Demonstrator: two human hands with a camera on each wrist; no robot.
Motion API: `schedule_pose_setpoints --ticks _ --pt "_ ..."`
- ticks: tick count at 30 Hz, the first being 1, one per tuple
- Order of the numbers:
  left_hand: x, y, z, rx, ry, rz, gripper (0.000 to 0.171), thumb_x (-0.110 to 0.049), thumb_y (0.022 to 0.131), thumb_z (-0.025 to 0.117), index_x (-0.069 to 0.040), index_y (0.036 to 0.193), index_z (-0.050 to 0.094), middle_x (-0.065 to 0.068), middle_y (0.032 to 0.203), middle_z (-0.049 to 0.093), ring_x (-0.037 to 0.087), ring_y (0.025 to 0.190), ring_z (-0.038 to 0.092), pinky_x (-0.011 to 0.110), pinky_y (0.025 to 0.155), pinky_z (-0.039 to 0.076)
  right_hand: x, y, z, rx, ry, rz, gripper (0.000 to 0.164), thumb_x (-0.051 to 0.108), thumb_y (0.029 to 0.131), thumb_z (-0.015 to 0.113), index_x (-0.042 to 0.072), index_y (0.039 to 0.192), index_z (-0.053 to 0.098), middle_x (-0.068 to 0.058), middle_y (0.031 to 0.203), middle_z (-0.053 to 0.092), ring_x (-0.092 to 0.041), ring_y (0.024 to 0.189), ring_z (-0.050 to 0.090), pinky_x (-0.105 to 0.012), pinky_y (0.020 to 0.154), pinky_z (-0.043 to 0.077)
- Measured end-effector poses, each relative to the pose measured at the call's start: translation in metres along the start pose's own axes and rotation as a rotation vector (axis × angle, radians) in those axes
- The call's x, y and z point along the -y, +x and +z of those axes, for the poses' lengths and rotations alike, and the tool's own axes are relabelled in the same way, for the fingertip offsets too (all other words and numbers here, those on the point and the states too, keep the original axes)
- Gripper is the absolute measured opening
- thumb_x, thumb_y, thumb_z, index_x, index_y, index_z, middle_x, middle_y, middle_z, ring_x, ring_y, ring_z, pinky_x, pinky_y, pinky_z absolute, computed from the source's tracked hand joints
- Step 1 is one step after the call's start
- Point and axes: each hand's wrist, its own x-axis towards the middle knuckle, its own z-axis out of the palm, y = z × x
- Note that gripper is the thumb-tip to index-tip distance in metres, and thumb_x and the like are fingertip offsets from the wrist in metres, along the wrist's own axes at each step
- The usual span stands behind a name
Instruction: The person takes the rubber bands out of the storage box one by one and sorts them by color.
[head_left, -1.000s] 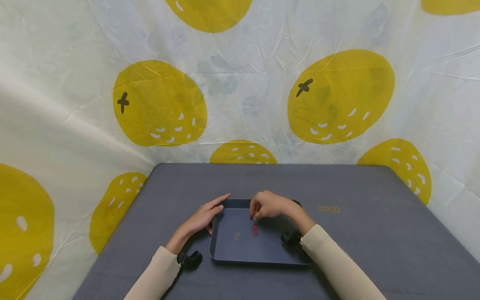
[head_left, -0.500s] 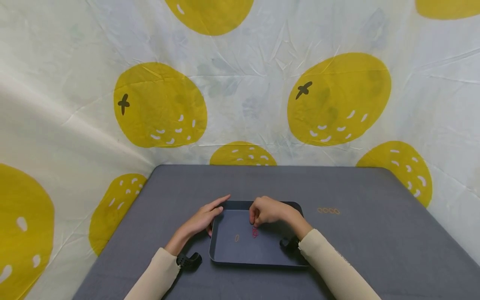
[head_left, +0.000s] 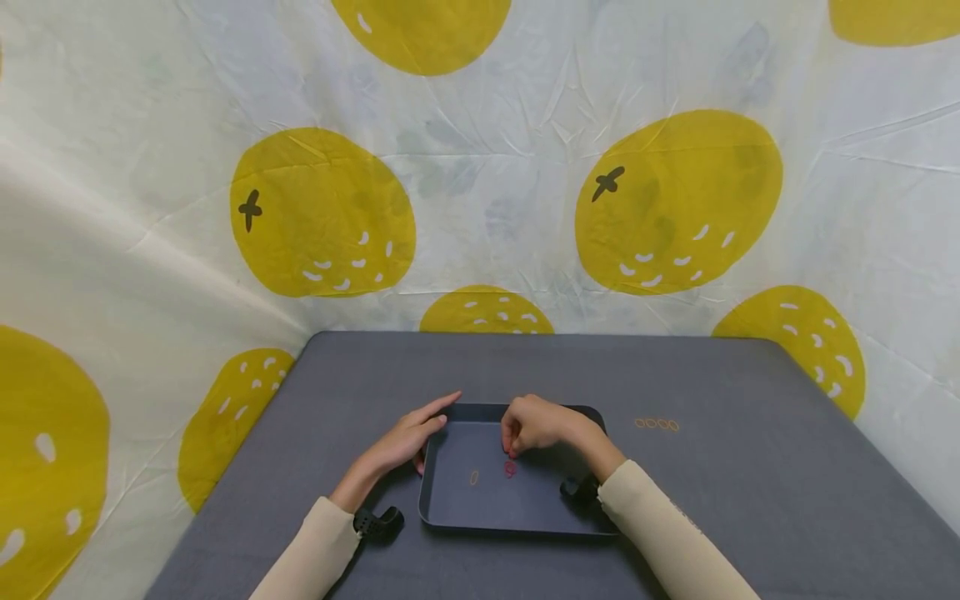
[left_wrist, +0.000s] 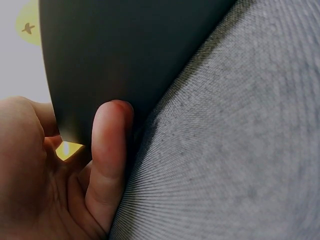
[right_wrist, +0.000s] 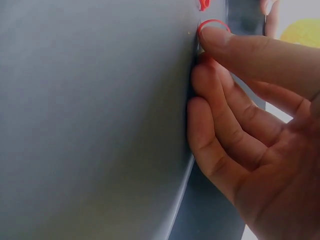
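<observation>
My left hand (head_left: 397, 442) holds the dark tray (head_left: 517, 530) at its left wall. In the left wrist view a bent finger (left_wrist: 109, 142) presses the outside of the tray wall. Over the tray, my right hand (head_left: 538, 423) pinches a thin red rubber band (right_wrist: 216, 20) between thumb and fingertips, its other fingers curled near the tray floor. Just below those fingertips, more red rubber band (head_left: 510, 470) lies on the tray floor; the number of bands there is unclear. One orange rubber band (head_left: 477, 477) lies to their left in the tray.
Several orange rubber bands (head_left: 656, 424) lie in a row on the grey table (head_left: 750, 467), right of the tray. A white curtain (head_left: 495, 200) with yellow fruit shapes hangs behind the table. Each wrist carries a black camera mount (head_left: 378, 523).
My right hand has come slightly nearer along the tray to the red bands, and its fingertips now pinch one of them. My left hand keeps its place at the tray wall.
</observation>
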Motion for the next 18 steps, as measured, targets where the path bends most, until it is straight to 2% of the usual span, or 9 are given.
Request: schedule_pose_setpoints --ticks 11,18 --pt "-0.0022 -0.0019 0.0017 -0.006 -0.002 -0.008 0.048 -0.032 0.113 0.043 -0.043 0.159 0.037 0.017 0.164 0.038 0.018 0.04 0.053 0.043 0.048 0.058 0.0006 0.0 0.0013 -0.015 0.008 -0.008 0.016 0.001 0.084 0.08 0.014 0.074 0.076 0.008 0.069 0.069 -0.003 0.06 0.055 -0.02 0.056 0.046" --pt "-0.0027 -0.0023 0.0012 -0.004 -0.002 -0.002 0.048 -0.033 0.113 0.042 -0.041 0.16 0.036 0.02 0.157 0.047 0.017 0.04 0.053 0.044 0.049 0.058 0.0051 -0.0012 -0.0016 -0.025 0.019 -0.014 0.016 0.001 0.084 0.08 0.014 0.075 0.077 0.006 0.069 0.071 -0.004 0.06 0.057 -0.021 0.056 0.047"
